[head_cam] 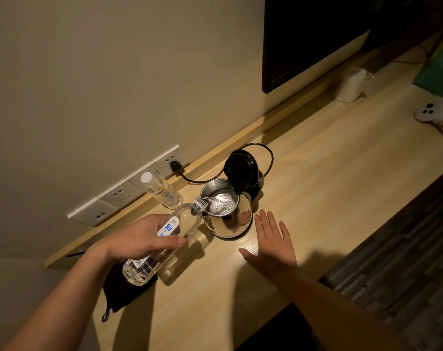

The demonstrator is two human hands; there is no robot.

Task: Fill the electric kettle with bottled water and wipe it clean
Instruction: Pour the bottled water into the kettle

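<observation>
Two bare hands at lower centre: the left hand (142,239) wrapped around a tilted water bottle (164,239) pouring into the open steel kettle (228,214) mid-frame, the right hand (272,243) spread flat, empty; a wavering neck could spill toward the wall sockets (124,192) beyond.

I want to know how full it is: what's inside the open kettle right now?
Water pours from the tilted bottle in the left hand into the kettle; shallow, bubbling water covers its steel bottom. The near wall hides the exact level.
</observation>
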